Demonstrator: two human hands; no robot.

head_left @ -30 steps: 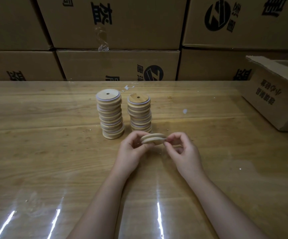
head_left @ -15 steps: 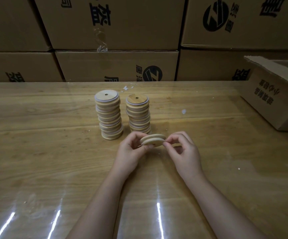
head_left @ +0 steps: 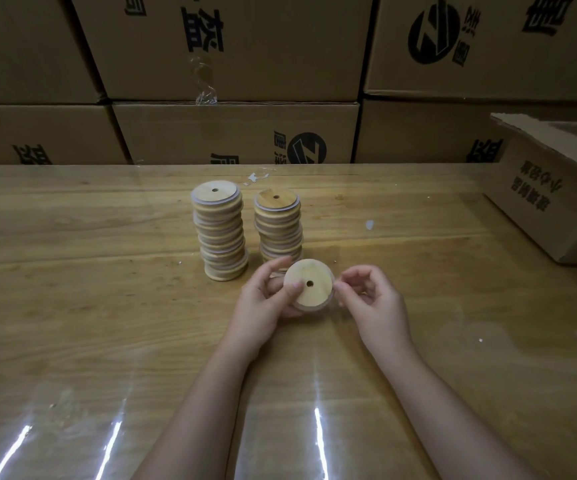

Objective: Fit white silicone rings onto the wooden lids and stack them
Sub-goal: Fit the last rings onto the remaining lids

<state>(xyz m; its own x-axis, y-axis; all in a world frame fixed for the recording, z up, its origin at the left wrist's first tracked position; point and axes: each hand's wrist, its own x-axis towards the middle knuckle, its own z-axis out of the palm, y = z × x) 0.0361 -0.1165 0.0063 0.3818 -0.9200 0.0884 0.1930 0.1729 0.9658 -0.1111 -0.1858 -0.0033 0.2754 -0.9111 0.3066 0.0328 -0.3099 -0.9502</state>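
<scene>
The person holds one lid (head_left: pixel 309 284) up off the table (head_left: pixel 72 306), just near of the two stacks, its flat face with the small centre hole turned toward the camera. The left hand (head_left: pixel 264 299) has it in a pinch, thumb on the face and fingers behind. The right hand (head_left: pixel 372 299) is loosely curled, its fingertips (head_left: pixel 338 288) at the lid's right edge; whether its grip is actually on the rim or ring I cannot tell. A thin pale line along the lid's lower edge looks like the ring (head_left: pixel 314 309), so I take this as the last check or press of the ring into its groove.

The taller stack (head_left: pixel 220 233) stands to the left, the shorter stack (head_left: pixel 278 230) right beside it but apart, both on the far side of the hands. An open box (head_left: pixel 557 188) sits at the far right, with more cartons (head_left: pixel 231 133) walled up behind the table.

Next, I would guess, the lid goes flat on one of the stacks, likely the shorter. That wants a level, centred set-down, since both columns already lean unevenly.

A second ago the lid was held edge-on between both hands; now it is tipped up to show its face, and the right hand has loosened away from it.
</scene>
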